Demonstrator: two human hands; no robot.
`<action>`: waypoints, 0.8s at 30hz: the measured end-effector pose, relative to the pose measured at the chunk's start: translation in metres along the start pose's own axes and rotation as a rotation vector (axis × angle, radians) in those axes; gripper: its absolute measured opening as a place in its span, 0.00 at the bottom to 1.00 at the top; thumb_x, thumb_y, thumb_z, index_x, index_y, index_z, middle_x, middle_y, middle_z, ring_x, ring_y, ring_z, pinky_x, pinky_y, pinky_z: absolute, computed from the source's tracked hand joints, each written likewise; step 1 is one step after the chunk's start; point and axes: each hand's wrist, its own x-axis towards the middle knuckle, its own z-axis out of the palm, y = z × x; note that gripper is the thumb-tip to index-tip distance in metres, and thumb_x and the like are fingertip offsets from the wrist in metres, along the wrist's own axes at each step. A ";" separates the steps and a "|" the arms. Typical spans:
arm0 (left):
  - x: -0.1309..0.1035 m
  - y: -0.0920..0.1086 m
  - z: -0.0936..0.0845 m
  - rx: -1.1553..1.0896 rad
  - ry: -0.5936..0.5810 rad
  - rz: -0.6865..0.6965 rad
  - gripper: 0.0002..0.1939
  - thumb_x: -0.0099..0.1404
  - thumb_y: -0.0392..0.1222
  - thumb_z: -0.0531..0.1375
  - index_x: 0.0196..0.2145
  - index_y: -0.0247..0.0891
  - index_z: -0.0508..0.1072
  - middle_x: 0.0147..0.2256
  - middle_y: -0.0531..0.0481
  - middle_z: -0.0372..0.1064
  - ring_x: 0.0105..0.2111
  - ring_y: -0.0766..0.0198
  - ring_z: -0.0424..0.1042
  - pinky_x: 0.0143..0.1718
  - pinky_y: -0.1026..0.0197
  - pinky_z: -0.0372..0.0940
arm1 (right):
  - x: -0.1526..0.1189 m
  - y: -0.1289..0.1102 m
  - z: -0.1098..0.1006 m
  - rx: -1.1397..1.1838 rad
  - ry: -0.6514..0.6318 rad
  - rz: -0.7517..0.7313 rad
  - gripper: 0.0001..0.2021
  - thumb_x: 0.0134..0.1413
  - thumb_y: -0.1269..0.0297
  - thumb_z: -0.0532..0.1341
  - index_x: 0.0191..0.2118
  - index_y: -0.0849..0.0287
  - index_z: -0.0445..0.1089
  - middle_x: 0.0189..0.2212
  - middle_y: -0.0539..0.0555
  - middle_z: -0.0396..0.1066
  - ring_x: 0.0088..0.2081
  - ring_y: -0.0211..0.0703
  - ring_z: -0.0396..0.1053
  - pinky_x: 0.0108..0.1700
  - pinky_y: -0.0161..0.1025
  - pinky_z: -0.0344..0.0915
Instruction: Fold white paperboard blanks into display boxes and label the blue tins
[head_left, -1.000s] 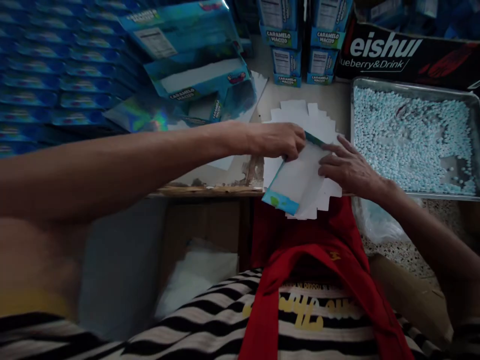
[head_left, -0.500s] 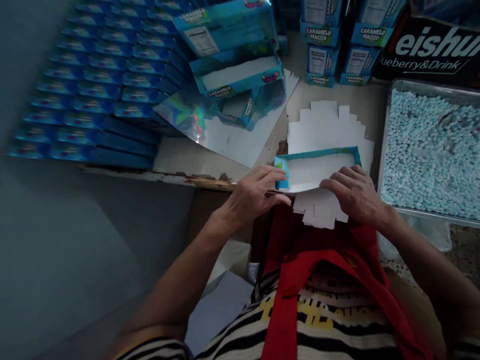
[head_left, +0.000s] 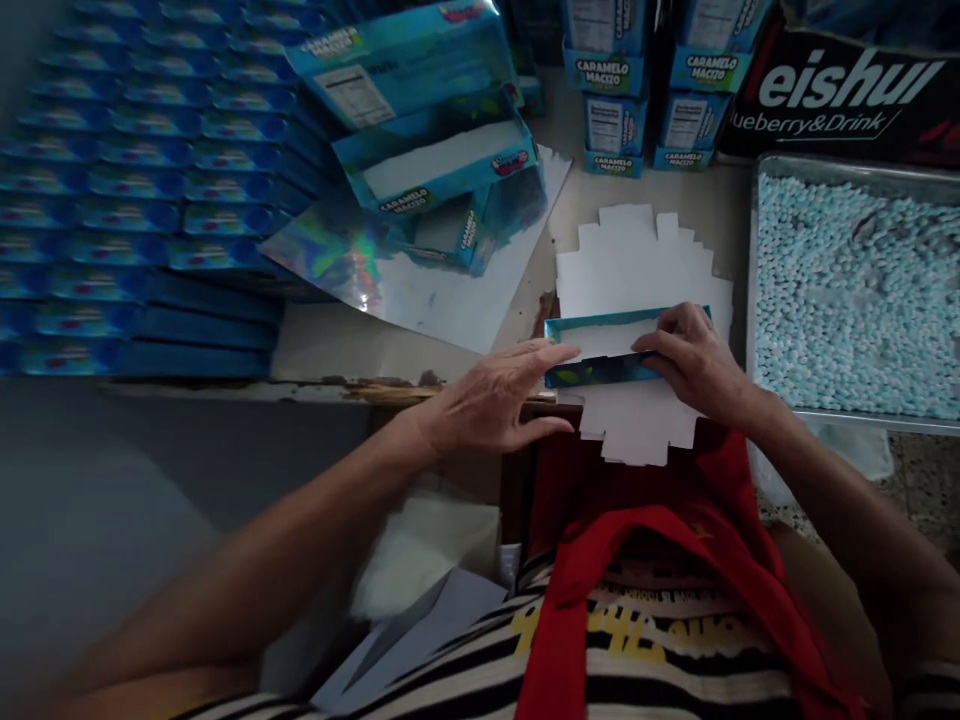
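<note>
A shallow blue cardboard tray (head_left: 604, 375) with a white inside lies on a pile of white die-cut card sheets (head_left: 630, 265) at the table's front edge. Its near wall stands folded up and shows dark blue. My right hand (head_left: 694, 365) grips the tray's right end, thumb and fingers pressed together over the near wall. At the left end is my left hand (head_left: 502, 395), thumb and fingers spread, its fingertips over the tray's corner and nothing held in it.
Stacked blue boxes (head_left: 135, 210) fill the left. Open display boxes (head_left: 442, 165) lie on a shiny sheet (head_left: 465, 300) at centre-left. Upright candy boxes (head_left: 613, 125) stand behind. A metal tray (head_left: 752, 290) of pale blue candies sits right, before a black printed box (head_left: 840, 100).
The tray's near side has come up from lying flat. My right hand has moved onto that wall, while my left hand has spread out at the left end. The view has shifted slightly.
</note>
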 end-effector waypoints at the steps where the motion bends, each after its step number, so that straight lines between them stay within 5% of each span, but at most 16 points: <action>1: 0.004 0.008 0.001 0.020 0.020 -0.051 0.36 0.71 0.55 0.65 0.67 0.35 0.61 0.55 0.34 0.75 0.55 0.48 0.77 0.54 0.49 0.76 | 0.000 0.000 0.001 -0.046 0.005 0.006 0.12 0.74 0.61 0.55 0.51 0.55 0.74 0.45 0.59 0.68 0.47 0.51 0.62 0.48 0.46 0.60; 6: 0.022 0.029 0.021 0.165 0.262 -0.314 0.08 0.75 0.45 0.60 0.47 0.40 0.75 0.47 0.43 0.71 0.40 0.60 0.77 0.42 0.55 0.75 | -0.010 -0.001 0.012 -0.167 0.014 -0.036 0.13 0.75 0.65 0.53 0.44 0.54 0.75 0.38 0.54 0.71 0.44 0.49 0.60 0.47 0.46 0.55; 9: 0.027 0.025 0.031 0.206 0.407 -0.315 0.05 0.76 0.40 0.59 0.43 0.41 0.75 0.47 0.44 0.67 0.38 0.63 0.75 0.42 0.57 0.74 | -0.019 -0.004 0.017 -0.282 0.087 -0.126 0.12 0.75 0.68 0.53 0.48 0.55 0.76 0.39 0.55 0.72 0.46 0.50 0.61 0.48 0.46 0.55; 14: 0.023 0.022 0.030 0.323 0.256 -0.229 0.11 0.77 0.36 0.53 0.40 0.42 0.75 0.35 0.47 0.72 0.37 0.57 0.74 0.41 0.55 0.72 | -0.035 -0.016 0.023 -0.368 0.051 -0.124 0.15 0.75 0.63 0.55 0.57 0.60 0.73 0.48 0.61 0.73 0.52 0.54 0.61 0.53 0.48 0.58; 19: 0.021 0.039 0.038 0.349 0.141 -0.147 0.10 0.77 0.46 0.56 0.43 0.40 0.75 0.39 0.42 0.73 0.42 0.51 0.74 0.50 0.48 0.72 | -0.036 -0.019 0.025 -0.338 -0.075 -0.033 0.12 0.72 0.70 0.56 0.53 0.56 0.74 0.46 0.57 0.73 0.47 0.52 0.62 0.47 0.46 0.59; 24: 0.025 0.052 0.071 0.521 0.297 -0.185 0.05 0.74 0.39 0.58 0.45 0.41 0.74 0.43 0.39 0.70 0.46 0.48 0.69 0.58 0.38 0.67 | -0.032 -0.017 0.016 -0.320 -0.121 0.014 0.09 0.75 0.64 0.55 0.46 0.60 0.73 0.43 0.59 0.71 0.45 0.51 0.61 0.43 0.44 0.57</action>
